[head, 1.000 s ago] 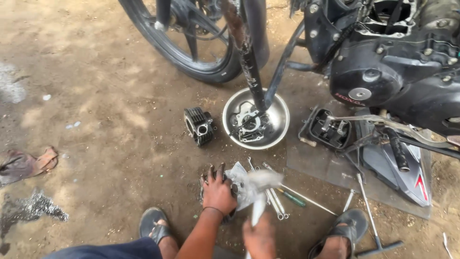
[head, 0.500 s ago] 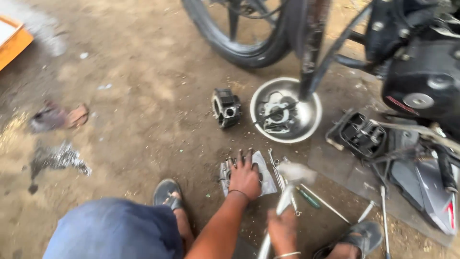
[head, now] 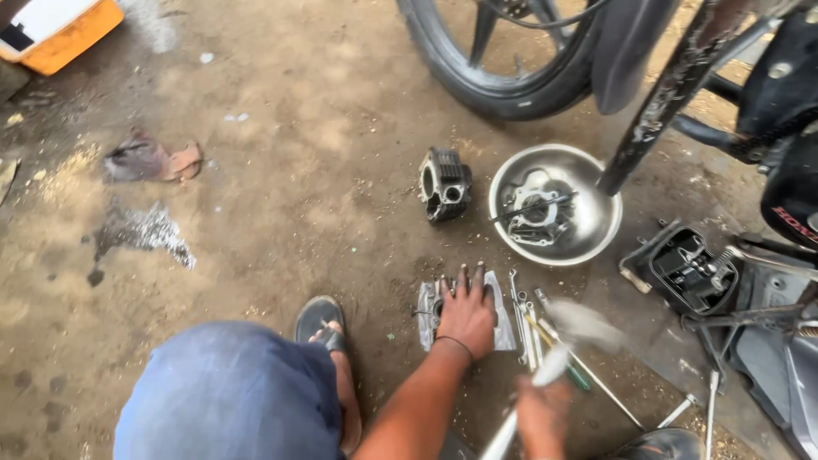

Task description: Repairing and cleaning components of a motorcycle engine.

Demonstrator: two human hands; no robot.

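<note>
Your left hand, fingers spread flat, pins metal part on dirt floor. Right hand grips blurred hammer. Keep fingers clear; strike squarely.

Dirt-floor motorcycle repair yard; wheel, spanners

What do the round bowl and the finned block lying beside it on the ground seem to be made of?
The bowl looks like bare polished metal, probably steel: silvery, with bright reflections along its wall. The finned block looks like cast metal with a dull, dark, grimy finish; its ribbed sides and round bores suggest an engine casting, though the alloy cannot be told.
</note>
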